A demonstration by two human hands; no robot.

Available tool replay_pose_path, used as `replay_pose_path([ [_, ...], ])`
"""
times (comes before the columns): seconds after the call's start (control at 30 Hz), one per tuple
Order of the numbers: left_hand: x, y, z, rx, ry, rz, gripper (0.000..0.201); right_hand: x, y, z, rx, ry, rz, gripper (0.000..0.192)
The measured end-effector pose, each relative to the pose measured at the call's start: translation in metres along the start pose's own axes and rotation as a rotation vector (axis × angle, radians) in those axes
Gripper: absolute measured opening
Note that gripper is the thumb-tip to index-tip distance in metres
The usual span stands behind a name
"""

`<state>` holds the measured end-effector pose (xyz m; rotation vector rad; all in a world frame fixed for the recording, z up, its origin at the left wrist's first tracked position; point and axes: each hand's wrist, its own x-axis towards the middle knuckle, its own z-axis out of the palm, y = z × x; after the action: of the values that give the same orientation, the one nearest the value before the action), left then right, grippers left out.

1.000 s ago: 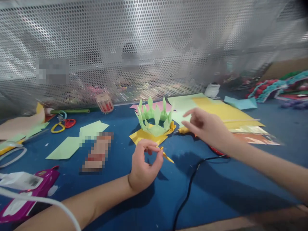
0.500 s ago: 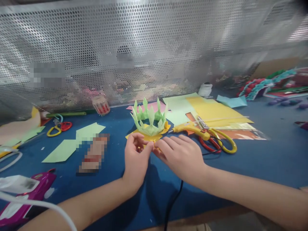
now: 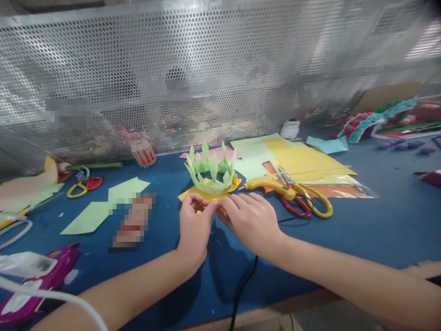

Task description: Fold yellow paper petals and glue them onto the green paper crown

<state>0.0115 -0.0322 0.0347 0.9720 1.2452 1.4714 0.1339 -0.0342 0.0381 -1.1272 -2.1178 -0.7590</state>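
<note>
A green paper flower with upright pointed petals (image 3: 211, 171) sits on a yellow paper base (image 3: 193, 193) on the blue table. My left hand (image 3: 195, 225) and my right hand (image 3: 251, 219) meet just in front of it, fingertips together, pinching a small yellow-orange paper piece (image 3: 219, 205) at the base's front edge. A yellow glue gun (image 3: 267, 184) lies just right of the flower, its black cord (image 3: 244, 287) running under my right wrist.
Scissors with yellow and red handles (image 3: 306, 202) lie on coloured paper sheets (image 3: 303, 161) at the right. Green paper pieces (image 3: 106, 202), small scissors (image 3: 82, 186) and a magenta object (image 3: 37, 285) lie at the left. A perforated metal screen (image 3: 220, 73) closes the back.
My right hand came down from above the glue gun to meet my left hand at the flower's front. The left hand carried the yellow piece forward to the base.
</note>
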Motion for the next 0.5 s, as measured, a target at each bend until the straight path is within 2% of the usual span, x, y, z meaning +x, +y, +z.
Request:
replay_pose_path([
  [0.27, 0.006, 0.003, 0.007, 0.036, 0.001, -0.073, 0.034, -0.002, 0.003, 0.002, 0.046, -0.055, 0.058, 0.024],
  [0.5, 0.014, 0.01, 0.016, 0.127, -0.052, 0.022, 0.032, 0.005, 0.021, 0.01, 0.2, -0.135, 0.249, 0.013],
])
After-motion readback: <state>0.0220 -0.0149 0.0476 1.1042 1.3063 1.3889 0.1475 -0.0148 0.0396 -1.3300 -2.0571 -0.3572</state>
